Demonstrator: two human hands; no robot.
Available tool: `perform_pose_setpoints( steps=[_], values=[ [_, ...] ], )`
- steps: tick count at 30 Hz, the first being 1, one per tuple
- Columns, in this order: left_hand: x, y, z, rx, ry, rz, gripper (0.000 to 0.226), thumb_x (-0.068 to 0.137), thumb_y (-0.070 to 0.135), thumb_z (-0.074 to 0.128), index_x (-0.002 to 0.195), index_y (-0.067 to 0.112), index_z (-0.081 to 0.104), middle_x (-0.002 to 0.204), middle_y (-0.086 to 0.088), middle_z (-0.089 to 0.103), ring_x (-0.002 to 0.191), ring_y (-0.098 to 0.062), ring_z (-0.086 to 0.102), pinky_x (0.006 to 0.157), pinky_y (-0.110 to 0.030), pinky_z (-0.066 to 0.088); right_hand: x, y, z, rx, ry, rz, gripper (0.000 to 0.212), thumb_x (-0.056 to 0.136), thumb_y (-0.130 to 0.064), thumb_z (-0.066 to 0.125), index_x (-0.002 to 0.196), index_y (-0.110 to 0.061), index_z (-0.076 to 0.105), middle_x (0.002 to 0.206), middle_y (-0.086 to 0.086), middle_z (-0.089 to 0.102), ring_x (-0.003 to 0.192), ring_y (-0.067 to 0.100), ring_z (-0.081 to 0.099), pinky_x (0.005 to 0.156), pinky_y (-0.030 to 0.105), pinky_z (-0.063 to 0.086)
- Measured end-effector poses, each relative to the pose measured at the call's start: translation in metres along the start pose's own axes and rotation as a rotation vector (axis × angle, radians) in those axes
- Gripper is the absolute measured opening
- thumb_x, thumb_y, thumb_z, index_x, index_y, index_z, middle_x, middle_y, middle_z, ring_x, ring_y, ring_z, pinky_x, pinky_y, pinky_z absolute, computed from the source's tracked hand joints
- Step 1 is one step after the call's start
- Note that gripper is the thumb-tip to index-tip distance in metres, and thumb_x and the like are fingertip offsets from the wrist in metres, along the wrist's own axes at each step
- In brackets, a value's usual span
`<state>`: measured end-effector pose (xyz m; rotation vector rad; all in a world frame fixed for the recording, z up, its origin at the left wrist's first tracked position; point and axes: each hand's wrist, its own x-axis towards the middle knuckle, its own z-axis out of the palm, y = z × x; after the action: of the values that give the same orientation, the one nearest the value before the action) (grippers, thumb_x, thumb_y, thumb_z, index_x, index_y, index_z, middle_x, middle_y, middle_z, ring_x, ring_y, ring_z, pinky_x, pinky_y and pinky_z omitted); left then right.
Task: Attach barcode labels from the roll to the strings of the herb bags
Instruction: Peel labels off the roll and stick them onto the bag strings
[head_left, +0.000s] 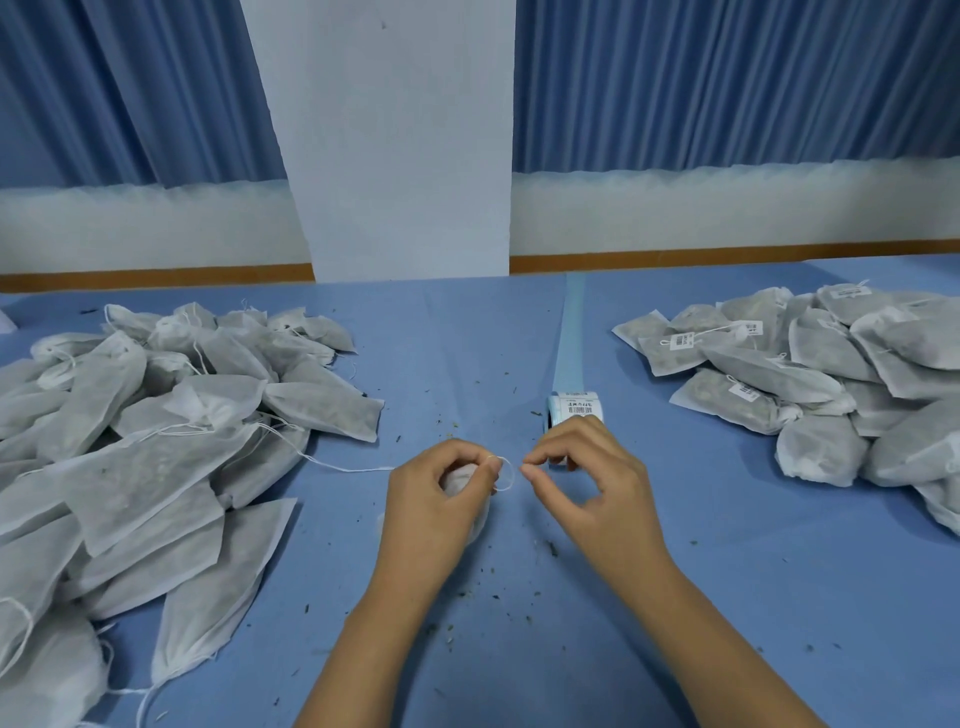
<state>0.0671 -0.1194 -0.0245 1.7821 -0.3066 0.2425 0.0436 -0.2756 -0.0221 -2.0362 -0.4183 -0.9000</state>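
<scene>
Left hand (441, 499) closed around a soft white gauze herb bag (460, 480), thumb and forefinger pinching its thin looped string (505, 474); right hand (582, 467) held narrow, fingertips nearly pinched beside the loop, nothing discernible in them. Label roll (575, 408), a small cylinder with pale blue backing strip, lies just behind the right hand. Blue cloth tabletop (467, 353), speckled with herb crumbs; unlabelled bags (156, 426) left of roll, labelled bags (810, 374) right; pleated blue curtains (727, 78) behind.

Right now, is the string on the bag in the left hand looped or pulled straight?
Looped: the string curls in a small ring between the left hand and the right hand.
</scene>
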Motion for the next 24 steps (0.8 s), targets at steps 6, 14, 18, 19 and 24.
perform_pose_setpoints(
  steps=[6, 14, 18, 19, 24],
  values=[
    [0.000, 0.000, 0.006, -0.136, -0.063, -0.112, 0.027, 0.088, 0.006, 0.064, 0.069, 0.023, 0.073, 0.071, 0.001, 0.072, 0.073, -0.010, 0.069, 0.069, -0.016, 0.048, -0.003, 0.002, 0.009, -0.090, 0.027, -0.058, 0.007, 0.075, -0.006, 0.076, 0.074, -0.007, 0.070, 0.074, 0.000, 0.063, 0.076, 0.008, 0.052, 0.071, 0.016, 0.043],
    [0.000, 0.002, 0.006, -0.262, -0.147, -0.144, 0.021, 0.087, 0.002, 0.067, 0.073, 0.015, 0.077, 0.068, 0.000, 0.068, 0.066, -0.010, 0.063, 0.067, -0.016, 0.047, -0.003, 0.006, 0.006, -0.144, 0.002, 0.013, 0.008, 0.078, -0.001, 0.072, 0.073, -0.006, 0.068, 0.073, -0.001, 0.062, 0.073, 0.005, 0.049, 0.070, 0.010, 0.039],
    [0.001, -0.002, 0.003, -0.139, -0.212, -0.104, 0.032, 0.090, 0.002, 0.062, 0.084, 0.030, 0.077, 0.059, 0.011, 0.054, 0.059, -0.008, 0.053, 0.064, -0.019, 0.042, -0.001, 0.008, 0.002, -0.051, -0.022, 0.095, 0.013, 0.079, 0.005, 0.069, 0.074, -0.006, 0.064, 0.072, -0.003, 0.060, 0.071, 0.003, 0.049, 0.069, 0.008, 0.037],
    [0.001, -0.003, 0.003, -0.116, -0.243, -0.098, 0.037, 0.091, 0.002, 0.060, 0.088, 0.035, 0.076, 0.058, 0.011, 0.049, 0.058, -0.008, 0.049, 0.065, -0.021, 0.042, 0.000, 0.008, 0.001, -0.010, -0.022, 0.128, 0.014, 0.080, 0.005, 0.067, 0.074, -0.006, 0.064, 0.072, -0.005, 0.058, 0.070, 0.004, 0.049, 0.069, 0.009, 0.037],
    [0.000, -0.005, 0.001, -0.063, -0.356, -0.063, 0.048, 0.092, -0.001, 0.053, 0.101, 0.043, 0.069, 0.060, 0.010, 0.037, 0.057, -0.014, 0.041, 0.059, -0.027, 0.042, 0.003, 0.007, -0.002, 0.118, -0.021, 0.252, 0.025, 0.084, 0.007, 0.061, 0.071, -0.014, 0.059, 0.069, -0.006, 0.056, 0.066, 0.010, 0.048, 0.066, 0.013, 0.038]
  ],
)
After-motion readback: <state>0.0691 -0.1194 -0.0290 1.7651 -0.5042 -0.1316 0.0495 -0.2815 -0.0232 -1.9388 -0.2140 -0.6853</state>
